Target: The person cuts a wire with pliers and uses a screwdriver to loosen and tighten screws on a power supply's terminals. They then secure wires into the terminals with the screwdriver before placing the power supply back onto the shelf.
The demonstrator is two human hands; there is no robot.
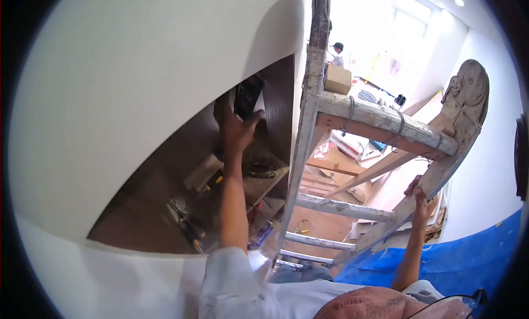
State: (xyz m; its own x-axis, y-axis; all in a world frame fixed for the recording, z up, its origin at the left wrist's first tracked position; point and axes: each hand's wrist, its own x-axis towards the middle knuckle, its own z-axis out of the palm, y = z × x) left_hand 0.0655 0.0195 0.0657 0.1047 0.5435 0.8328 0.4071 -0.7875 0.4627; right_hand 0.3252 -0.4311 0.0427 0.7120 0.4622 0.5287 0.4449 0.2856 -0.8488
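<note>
My left hand [238, 130] reaches into a dark recess [160, 195] in the white wall. Its fingers and thumb close around the lower end of a black, block-like object [248, 96] whose kind I cannot make out. Below that hand, a pair of pliers [262, 171] with dark handles lies on a board. More hand tools with black and yellow handles [193, 231] lie lower in the recess, partly behind my forearm. At the right, my right hand [420, 193] is wrapped around the side rail [435, 173] of a worn wooden ladder.
Ladder rungs [347, 207] run between the recess and my right arm. Blue sheeting [441, 264] covers the lower right. Far below, boards and clutter lie on the brown floor [325, 228]. A cardboard box [338, 79] and another person [337, 55] appear beyond the ladder.
</note>
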